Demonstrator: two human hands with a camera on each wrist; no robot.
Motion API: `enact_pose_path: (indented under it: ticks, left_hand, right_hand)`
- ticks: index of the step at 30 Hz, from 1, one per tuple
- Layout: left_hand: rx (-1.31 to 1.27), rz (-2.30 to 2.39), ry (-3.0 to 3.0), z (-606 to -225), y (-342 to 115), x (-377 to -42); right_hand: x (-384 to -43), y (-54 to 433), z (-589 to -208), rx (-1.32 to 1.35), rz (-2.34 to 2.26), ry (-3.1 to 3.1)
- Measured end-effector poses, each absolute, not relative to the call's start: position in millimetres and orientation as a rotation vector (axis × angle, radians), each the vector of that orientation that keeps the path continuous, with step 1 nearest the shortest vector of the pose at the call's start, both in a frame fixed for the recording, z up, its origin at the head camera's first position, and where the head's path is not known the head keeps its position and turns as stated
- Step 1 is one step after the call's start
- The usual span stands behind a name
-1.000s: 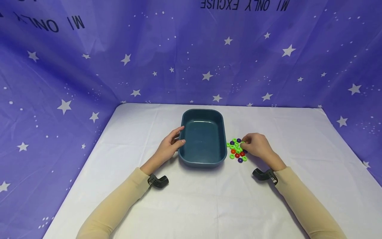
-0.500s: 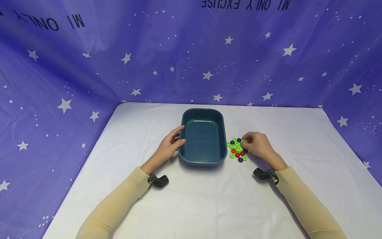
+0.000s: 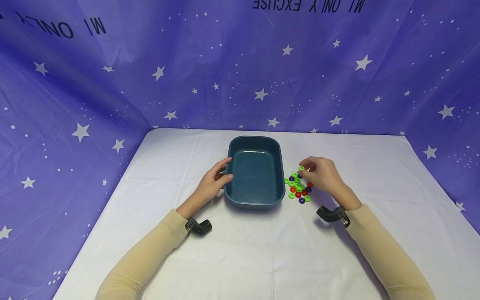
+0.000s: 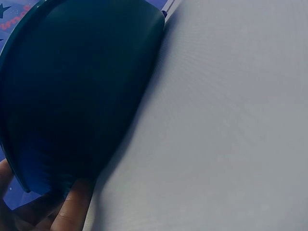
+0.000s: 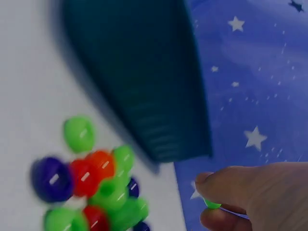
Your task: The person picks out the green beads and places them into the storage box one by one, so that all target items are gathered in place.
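Observation:
A dark teal plastic basin (image 3: 255,206) stands on the white cloth, nothing visible inside it. My left hand (image 3: 211,183) rests against its left side, thumb and fingers spread along the outer wall. In the left wrist view the thumb (image 4: 73,207) touches the wall low down. To the basin's right lies a small heap of beads (image 3: 298,188) in green, red, orange and dark purple. Over the far edge of this heap, my right hand (image 3: 321,173) pinches a green ring-shaped bead (image 3: 301,168) between thumb and forefinger. Only a sliver of that bead shows in the right wrist view.
A white cloth (image 3: 240,258) covers the table. Behind and at both sides hangs a purple curtain (image 3: 210,62) with white stars. Dark camera mounts (image 3: 198,227) sit on both wrists. The bead heap lies close to the basin's right wall.
My right hand has risen from the heap and shifted slightly away from me and left, with a green bead now between its fingertips. The left hand and basin have stayed put.

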State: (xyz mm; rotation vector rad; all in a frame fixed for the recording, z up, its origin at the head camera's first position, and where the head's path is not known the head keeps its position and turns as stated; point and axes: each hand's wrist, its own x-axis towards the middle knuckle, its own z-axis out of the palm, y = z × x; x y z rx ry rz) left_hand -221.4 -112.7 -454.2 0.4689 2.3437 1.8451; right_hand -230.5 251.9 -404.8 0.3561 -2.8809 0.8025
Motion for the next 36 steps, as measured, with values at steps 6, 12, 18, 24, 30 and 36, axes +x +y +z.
enact_pose_path:
  ticks: [6,12,18,24,30,36]
  left_hand:
    - [0.474,1.859,2.334,-455.0,-112.9,-222.0]
    - [0.477,1.851,2.346,-454.8,-113.4,-221.4]
    - [0.472,1.856,2.340,-455.0,-113.0,-221.7]
    - [0.479,1.872,2.327,-455.6,-112.7,-221.8]
    - [0.472,1.860,2.312,-454.6,-113.2,-220.9]
    - [0.479,1.851,2.321,-454.3,-114.0,-221.8]
  right_hand:
    - [-227.1,231.2,-386.5,0.447,0.842,-2.826]
    - [-225.2,199.2,-372.4,0.556,0.885,-2.799]
    - [-224.3,164.8,-371.7,0.716,0.914,-2.780]
    - [-225.7,135.8,-378.2,0.827,0.875,-2.814]
    - [-226.5,115.5,-389.3,0.907,0.861,-2.846]
    - [-224.6,99.2,-398.7,0.993,0.823,-2.876]
